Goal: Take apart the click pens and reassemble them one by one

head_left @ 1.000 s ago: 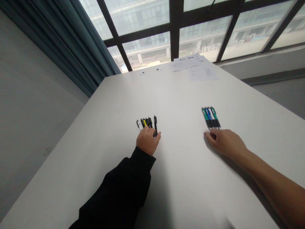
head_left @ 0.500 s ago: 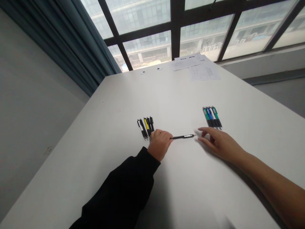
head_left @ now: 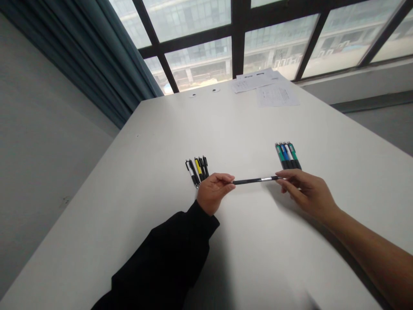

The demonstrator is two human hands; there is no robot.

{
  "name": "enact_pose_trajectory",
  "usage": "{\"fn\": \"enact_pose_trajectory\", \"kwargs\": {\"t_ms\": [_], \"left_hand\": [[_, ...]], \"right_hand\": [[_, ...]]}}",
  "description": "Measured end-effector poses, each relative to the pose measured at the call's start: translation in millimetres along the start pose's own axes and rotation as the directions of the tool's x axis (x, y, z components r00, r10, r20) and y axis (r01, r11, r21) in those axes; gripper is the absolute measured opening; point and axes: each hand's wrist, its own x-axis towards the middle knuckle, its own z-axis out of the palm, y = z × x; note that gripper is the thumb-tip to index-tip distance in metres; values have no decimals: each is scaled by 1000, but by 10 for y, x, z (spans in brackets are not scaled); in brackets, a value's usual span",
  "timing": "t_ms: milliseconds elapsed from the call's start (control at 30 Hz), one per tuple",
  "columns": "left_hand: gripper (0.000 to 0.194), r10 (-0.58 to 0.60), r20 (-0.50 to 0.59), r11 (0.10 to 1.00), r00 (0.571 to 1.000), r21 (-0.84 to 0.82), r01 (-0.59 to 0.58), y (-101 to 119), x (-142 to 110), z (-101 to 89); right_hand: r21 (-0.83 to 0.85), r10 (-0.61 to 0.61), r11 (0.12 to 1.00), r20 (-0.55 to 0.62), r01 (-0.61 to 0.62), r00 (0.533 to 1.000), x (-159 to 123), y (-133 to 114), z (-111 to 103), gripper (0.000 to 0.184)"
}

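Note:
A black pen (head_left: 248, 181) with a silvery-white band is stretched level between my two hands, over the white table. My left hand (head_left: 213, 191), in a black sleeve, pinches its left end between thumb and fingers. The right end is pinched by the fingertips of my right hand (head_left: 305, 190). Just behind my left hand lies a row of pens (head_left: 198, 168), mostly black, one with a yellow barrel and one partly white. Past my right hand sits a second row of pens (head_left: 286, 154) in green, blue and white, their lower ends partly hidden by that hand.
Printed papers (head_left: 267, 88) lie at the far end of the white table (head_left: 180, 129), below the window. Two small white pieces with dark spots (head_left: 215, 90) rest near the far edge. A blue curtain (head_left: 106, 56) hangs at the left.
My right hand has closed on the pen's right end; it was apart from it before. The pen has shifted slightly right and up, and my left hand has turned so its thumb shows.

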Motion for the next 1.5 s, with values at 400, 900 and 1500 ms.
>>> {"fn": "enact_pose_trajectory", "kwargs": {"t_ms": [400,900,1500], "left_hand": [[32,-15,-30,1000,999,-21,15,26,0,14],[39,62,52,949,997,306,-75,-28,-28,-32],[55,-51,85,890,995,456,7,43,-70,-9]], "right_hand": [[58,94,994,42,-96,995,-32,21,1,19],[-14,14,1000,108,-13,994,-7,36,9,25],[-125,-13,992,124,29,992,20,-16,-17,45]]}}
